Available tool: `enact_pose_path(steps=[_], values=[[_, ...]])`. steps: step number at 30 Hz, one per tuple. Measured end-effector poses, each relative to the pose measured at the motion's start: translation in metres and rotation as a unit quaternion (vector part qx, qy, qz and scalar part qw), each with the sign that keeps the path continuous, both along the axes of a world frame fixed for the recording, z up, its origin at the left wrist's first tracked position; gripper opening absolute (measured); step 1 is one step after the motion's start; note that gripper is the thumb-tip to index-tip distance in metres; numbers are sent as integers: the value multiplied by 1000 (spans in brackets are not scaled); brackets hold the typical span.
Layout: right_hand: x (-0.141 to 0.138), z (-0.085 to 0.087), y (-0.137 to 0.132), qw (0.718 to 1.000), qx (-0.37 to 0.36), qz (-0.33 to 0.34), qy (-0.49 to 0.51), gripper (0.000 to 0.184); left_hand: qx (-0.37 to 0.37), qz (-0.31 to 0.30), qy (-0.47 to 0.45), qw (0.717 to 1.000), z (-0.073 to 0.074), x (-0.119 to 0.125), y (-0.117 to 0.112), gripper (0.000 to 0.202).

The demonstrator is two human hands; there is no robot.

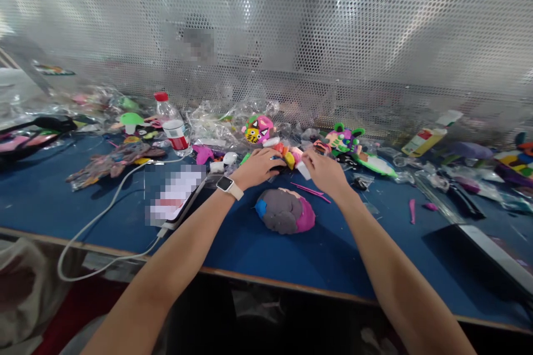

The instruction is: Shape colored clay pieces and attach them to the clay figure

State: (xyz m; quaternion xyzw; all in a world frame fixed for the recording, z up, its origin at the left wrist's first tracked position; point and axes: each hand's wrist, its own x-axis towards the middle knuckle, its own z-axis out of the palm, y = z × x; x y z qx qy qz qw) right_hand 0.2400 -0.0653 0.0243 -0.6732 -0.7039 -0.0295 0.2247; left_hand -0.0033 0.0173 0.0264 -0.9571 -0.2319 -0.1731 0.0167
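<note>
My left hand [261, 167], with a watch [230, 187] on its wrist, reaches over a pile of coloured modelling clay pieces. Its fingers are stretched out, with their undersides hidden. Beside it, my right hand [323, 171] has bent fingers against a small white piece [303, 170], apparently clay. A yellow piece [289, 161] lies between the hands. Nearer to me, a grey clay lump [280, 212] with blue and magenta ends rests on the blue table [245, 252]. Thin pink modelling tools [311, 192] lie just behind the lump, untouched.
A phone [177, 197] on a white cable stands at left, near a red-capped bottle [171, 125]. Clay faces [258, 130] and plastic wrap line the back, before a perforated metal screen [266, 39]. A dark tablet-like device [493, 258] is at right.
</note>
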Motion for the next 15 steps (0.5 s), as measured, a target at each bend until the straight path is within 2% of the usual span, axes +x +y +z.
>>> enact_pose_path(steps=[2, 5, 9, 12, 15], values=[[12, -8, 6, 1000, -10, -18, 22, 34, 6, -4, 33, 999, -7, -2, 7, 34], [28, -22, 21, 992, 15, -25, 124, 38, 12, 27, 52, 998, -15, 1, 12, 36], [29, -31, 32, 967, 12, -86, 240, 53, 19, 64, 47, 997, -18, 13, 10, 34], [15, -28, 29, 973, 2, -106, 203, 61, 28, 72, 39, 996, -14, 19, 8, 30], [0, -24, 27, 990, 5, -102, 94, 90, 30, 75, 25, 996, -8, 15, 5, 32]])
